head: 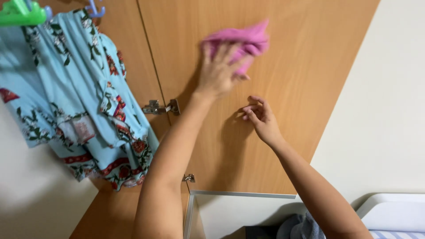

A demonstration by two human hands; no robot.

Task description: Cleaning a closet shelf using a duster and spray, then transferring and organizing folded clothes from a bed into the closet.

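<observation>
I'm pressing the pink cloth [241, 42] flat against the wooden door [283, 110] with my left hand [218, 73], fingers spread; right hand [261, 117] is hovering just below, loosely curled, holding nothing.

A pale cream wall [380, 110] flanks the wooden wardrobe doors [305, 88] (metal hinges [161, 107] showing); a floral blue garment [75, 97] hangs from a green hanger [20, 13].
</observation>
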